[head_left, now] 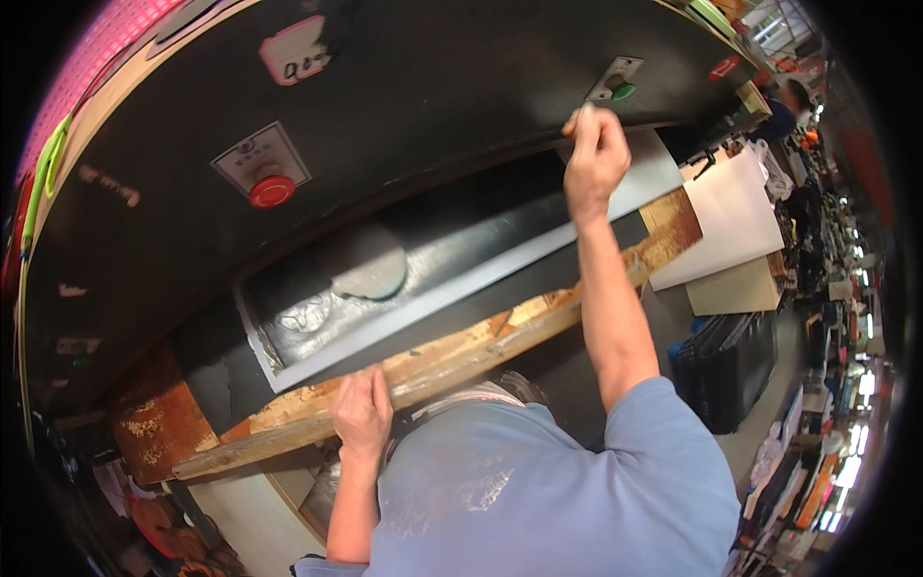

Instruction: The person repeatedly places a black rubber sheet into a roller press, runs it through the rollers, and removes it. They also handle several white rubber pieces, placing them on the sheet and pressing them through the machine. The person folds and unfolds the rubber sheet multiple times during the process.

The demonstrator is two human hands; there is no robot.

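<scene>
Blue shirt [558, 490] faces wooden edge [471, 361], left hand [362, 412] there, right hand [596, 163] well apart.

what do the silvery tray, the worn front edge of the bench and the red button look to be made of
Silvery tray: probably metal; its bed throws bright, streaky reflections, while the rim looks duller.
Worn front edge: most likely bare wood, rough and weathered, with a chipped, tan surface beside it.
Red button: perhaps plastic, smooth and evenly coloured; painted metal can't be ruled out.

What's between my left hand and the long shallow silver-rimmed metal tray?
In the head view, a flat black strip lies between your left hand and the tray.
</scene>
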